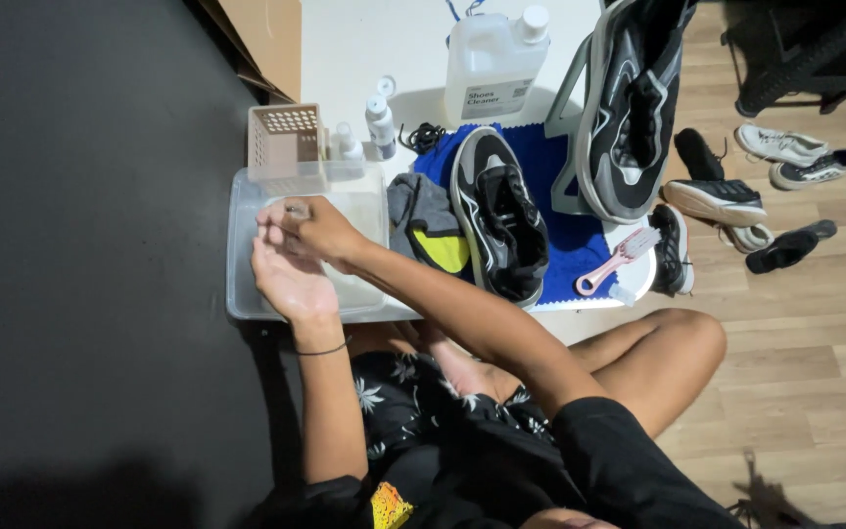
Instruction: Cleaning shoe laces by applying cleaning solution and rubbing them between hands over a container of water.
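Down over the clear plastic tub (239, 294) both hands meet: the left hand (286, 279) lies palm up and cupped, and the right hand (313, 227) bends over it, fingertips pinched on a small pale object too small to identify. The tub sits at the left end of the low white table (364, 49), its long axis running across the view, with cloudy water inside. By the look of it the work is at a washing or rinsing stage, with careful finger work over the water. Just right of the tub lie a grey and yellow insole (428, 230) and a black sneaker (501, 216) on a blue cloth (565, 235), toe pointing away from the person. A pink brush (619, 260), a pink basket (284, 137) and a white cleaner jug (494, 59) stand near.
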